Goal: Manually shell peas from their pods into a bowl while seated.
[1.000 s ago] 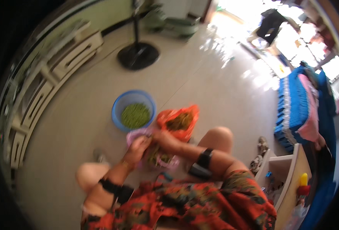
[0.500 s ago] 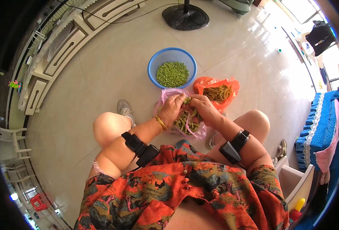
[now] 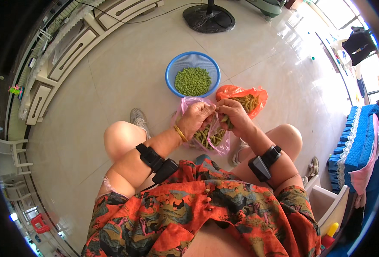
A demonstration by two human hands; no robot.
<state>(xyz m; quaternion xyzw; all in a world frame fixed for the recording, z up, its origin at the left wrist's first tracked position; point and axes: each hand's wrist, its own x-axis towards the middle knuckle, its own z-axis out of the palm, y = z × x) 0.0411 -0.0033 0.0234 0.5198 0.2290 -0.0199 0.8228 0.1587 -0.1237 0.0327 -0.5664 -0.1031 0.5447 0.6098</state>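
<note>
My left hand, with a gold bracelet at its wrist, is closed, its thumb and fingertips pinched against those of my right hand. What the left fingers pinch is too small to make out. Several green bean pods are tucked into the curled fingers of my right hand. Both hands hover over a pink plastic bag holding more bean pods. Just beyond them, a blue mesh basket contains shelled green beans. An orange plastic bag with yellowish-green pods lies right of the basket.
My knees flank the pink bag, and my shoes rest on the tiled floor. A black round stand base is at the far side. Light drawers line the left; a blue quilted cover and an open drawer-like box are at right.
The green pod that showed between my fingertips is no longer visible there. My right hand has turned slightly, showing the pods in its curled fingers. The bags and basket stay in place.
</note>
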